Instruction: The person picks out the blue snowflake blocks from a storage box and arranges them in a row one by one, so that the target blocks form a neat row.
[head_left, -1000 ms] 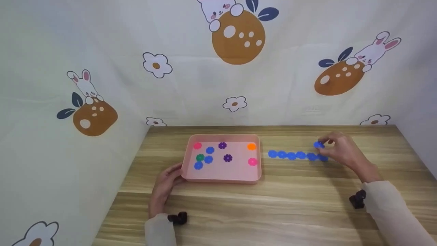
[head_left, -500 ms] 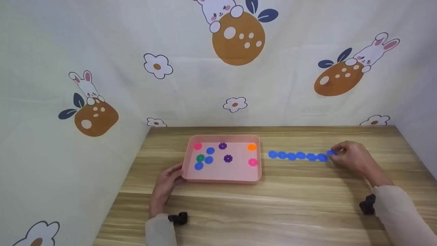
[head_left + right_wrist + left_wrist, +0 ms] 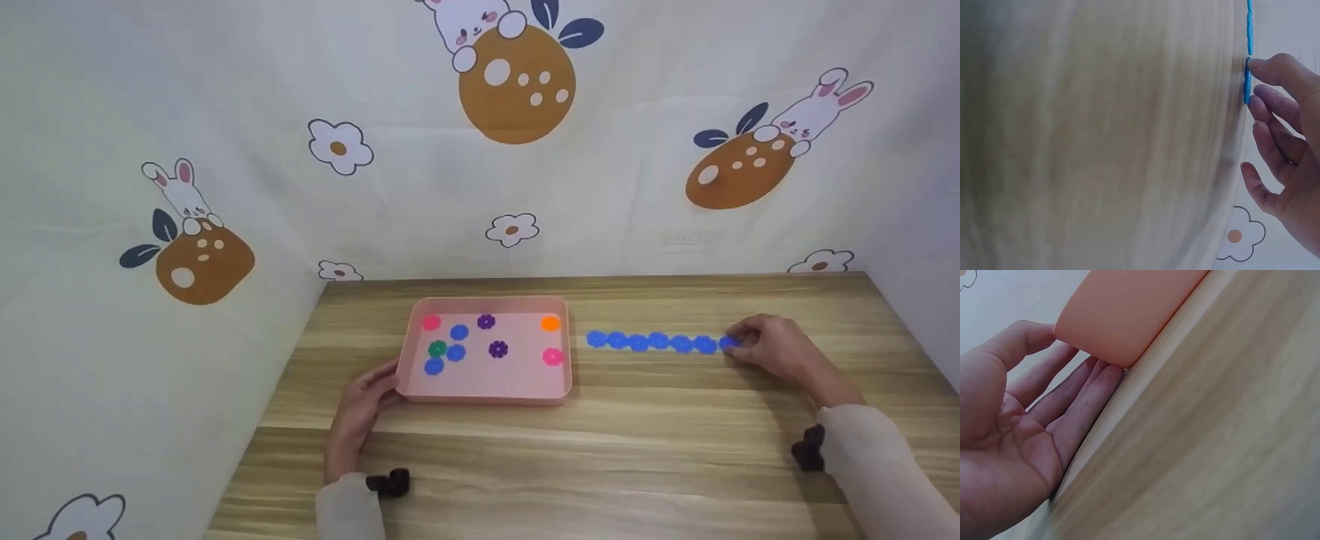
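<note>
My right hand (image 3: 780,346) pinches a blue flower-shaped plastic disc (image 3: 727,343) at the right end of a row of several like blue discs (image 3: 659,341) on the table. In the right wrist view, thumb and fingertips touch the disc's edge (image 3: 1247,81); it lies nearly flat, close to its neighbour. Whether the two interlock cannot be told. My left hand (image 3: 360,405) rests against the left side and near corner of a shallow pink tray (image 3: 487,400). The left wrist view shows its fingers fairly straight, touching the tray wall (image 3: 1112,315).
Inside the tray lie several loose flower discs: blue (image 3: 459,332), green (image 3: 437,349), purple (image 3: 498,349), pink (image 3: 553,357) and orange (image 3: 550,324). The wood-grain table (image 3: 600,465) meets a patterned cloth backdrop (image 3: 420,202) at its back and sides.
My right hand has moved right and down, bringing the blue disc from above the row to its right end. The left hand and tray have stayed put.
</note>
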### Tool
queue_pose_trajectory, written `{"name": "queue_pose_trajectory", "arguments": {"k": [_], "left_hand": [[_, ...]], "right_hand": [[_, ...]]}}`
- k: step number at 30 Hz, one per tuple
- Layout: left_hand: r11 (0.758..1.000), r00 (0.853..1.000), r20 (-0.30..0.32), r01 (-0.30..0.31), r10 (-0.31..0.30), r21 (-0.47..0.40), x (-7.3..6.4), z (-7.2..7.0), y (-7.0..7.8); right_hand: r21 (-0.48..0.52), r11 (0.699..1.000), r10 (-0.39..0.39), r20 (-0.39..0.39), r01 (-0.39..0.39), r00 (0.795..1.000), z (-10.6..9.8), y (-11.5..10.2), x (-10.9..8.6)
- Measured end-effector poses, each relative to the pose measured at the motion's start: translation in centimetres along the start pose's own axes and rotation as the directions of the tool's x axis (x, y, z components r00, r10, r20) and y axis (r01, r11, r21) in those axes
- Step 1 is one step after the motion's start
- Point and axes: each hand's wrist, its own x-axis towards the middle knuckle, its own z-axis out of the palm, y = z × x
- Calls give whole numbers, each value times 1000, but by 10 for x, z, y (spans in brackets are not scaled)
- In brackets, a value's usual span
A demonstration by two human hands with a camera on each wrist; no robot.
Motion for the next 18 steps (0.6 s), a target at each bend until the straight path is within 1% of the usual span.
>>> {"name": "queue_pose_trajectory", "arguments": {"k": [3, 11, 16, 18], "left_hand": [[1000, 1000, -1, 3, -3, 17, 0, 0, 1], [1000, 1000, -5, 5, -5, 26, -2, 0, 2], [999, 1000, -15, 14, -13, 29, -3, 0, 3], [1000, 1000, -14, 11, -11, 16, -2, 0, 3]], "right_hand": [[-1, 1000, 2, 6, -2, 1000, -1, -1, 1], [37, 999, 33, 33, -34, 999, 0, -5, 3], [56, 997, 57, 5, -57, 998, -1, -11, 6], [90, 994, 64, 0, -64, 998, -3, -19, 7]]}}
